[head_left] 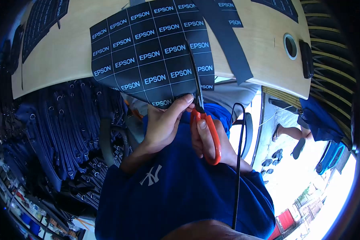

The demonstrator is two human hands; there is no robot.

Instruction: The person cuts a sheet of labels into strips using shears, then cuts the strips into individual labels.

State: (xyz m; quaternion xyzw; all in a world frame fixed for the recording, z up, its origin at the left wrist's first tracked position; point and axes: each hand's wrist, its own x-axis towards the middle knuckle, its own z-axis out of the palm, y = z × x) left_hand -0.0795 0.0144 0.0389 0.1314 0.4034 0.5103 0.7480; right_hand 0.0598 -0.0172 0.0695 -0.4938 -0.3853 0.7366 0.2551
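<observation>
My left hand (168,122) pinches the near edge of a black sheet (144,52) printed with rows of white "EPSON" labels in a grid of thin lines. Its thumb lies on top of the print. In my right hand (218,138) are scissors (216,144) with orange-red handles. Their long dark blades point away from me and lie along the sheet, near a column line at its right side. A narrow column of labels (204,60) lies to the right of the blades. The sheet's near part hangs past the table edge above my lap.
The sheet rests partly on a pale wooden table (264,48). A plain dark strip (232,52) lies right of it, and another printed sheet (44,26) at far left. Many dark straps with metal rings (72,124) hang at left. Another person's leg (290,132) shows at right.
</observation>
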